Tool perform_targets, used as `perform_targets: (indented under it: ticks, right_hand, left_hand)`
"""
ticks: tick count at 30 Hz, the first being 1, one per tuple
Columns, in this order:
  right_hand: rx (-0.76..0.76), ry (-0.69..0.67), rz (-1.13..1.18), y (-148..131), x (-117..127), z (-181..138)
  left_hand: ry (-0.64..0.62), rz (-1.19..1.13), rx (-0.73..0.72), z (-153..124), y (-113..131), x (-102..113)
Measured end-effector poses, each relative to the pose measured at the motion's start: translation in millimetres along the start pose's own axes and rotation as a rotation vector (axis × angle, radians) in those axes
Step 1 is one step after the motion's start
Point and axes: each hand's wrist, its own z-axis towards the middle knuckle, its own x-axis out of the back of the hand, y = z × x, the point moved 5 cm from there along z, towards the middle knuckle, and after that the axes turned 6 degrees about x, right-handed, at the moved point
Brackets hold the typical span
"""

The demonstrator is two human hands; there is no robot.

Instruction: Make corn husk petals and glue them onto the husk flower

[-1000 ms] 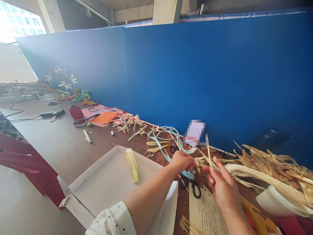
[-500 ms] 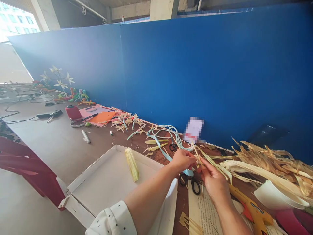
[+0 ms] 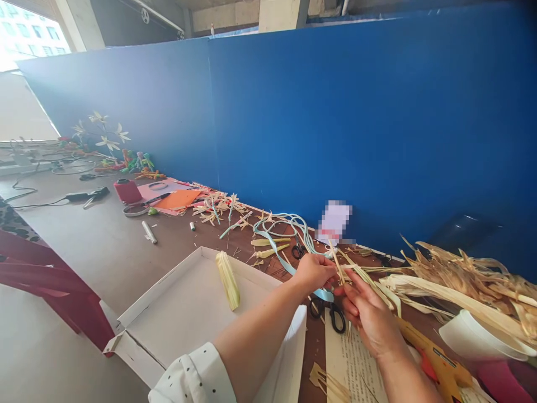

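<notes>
My left hand (image 3: 315,272) is closed in a pinch on a narrow, pale corn husk strip (image 3: 336,258), which sticks up between my hands. From the right, my right hand (image 3: 371,313) grips the same piece between thumb and fingers. The fingers partly hide the lower end of the strip. Just below them, black-handled scissors (image 3: 337,318) lie on a printed sheet (image 3: 350,358), and a light blue ribbon (image 3: 285,263) runs behind my left hand. Left of my forearm, a bundle of pale green husk (image 3: 229,282) rests in a shallow white box lid (image 3: 180,313).
A yellow glue gun (image 3: 438,358), a white cup-like container (image 3: 474,338) and a heap of dried husks (image 3: 474,280) crowd the right side. Smaller scissors (image 3: 298,251) lie behind my left hand. Farther left are a red thread spool (image 3: 128,191) and orange paper (image 3: 180,199). A blue partition (image 3: 335,123) stands behind the table.
My right hand has turned slightly, and its fingers look more extended along the strip. The left hand keeps nearly the same place. The whole view has shifted a little.
</notes>
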Motion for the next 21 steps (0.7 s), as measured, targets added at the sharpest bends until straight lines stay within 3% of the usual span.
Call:
perform_targets:
  ticks: [4, 9, 12, 17, 19, 21]
  right_hand:
    - [0.041, 0.023, -0.137, 7.1, 10.6, 7.1]
    - [0.189, 0.145, -0.52, 5.5, 32.1, 17.8]
    - [0.259, 0.237, -0.614, -1.4, 45.8, 19.7]
    - [0.287, 0.417, -0.449, -13.9, 60.7, 12.6]
    - [0.289, 0.421, -0.337, -16.2, 57.6, 9.7]
    - [0.307, 0.396, -0.268, -18.8, 51.5, 7.9]
  left_hand:
    - [-0.045, 0.021, -0.039, -2.8, 3.0, -2.2]
    - [0.011, 0.205, -0.049, -4.4, 3.1, -1.0]
    - [0.003, 0.274, -0.051, -3.4, 1.7, -0.6]
    - [-0.115, 0.443, -0.009, -6.9, -0.1, -2.3]
    - [-0.194, 0.575, -0.054, -12.9, 3.2, -7.3]
    - [-0.194, 0.743, -0.106, -18.3, 7.2, -10.6]
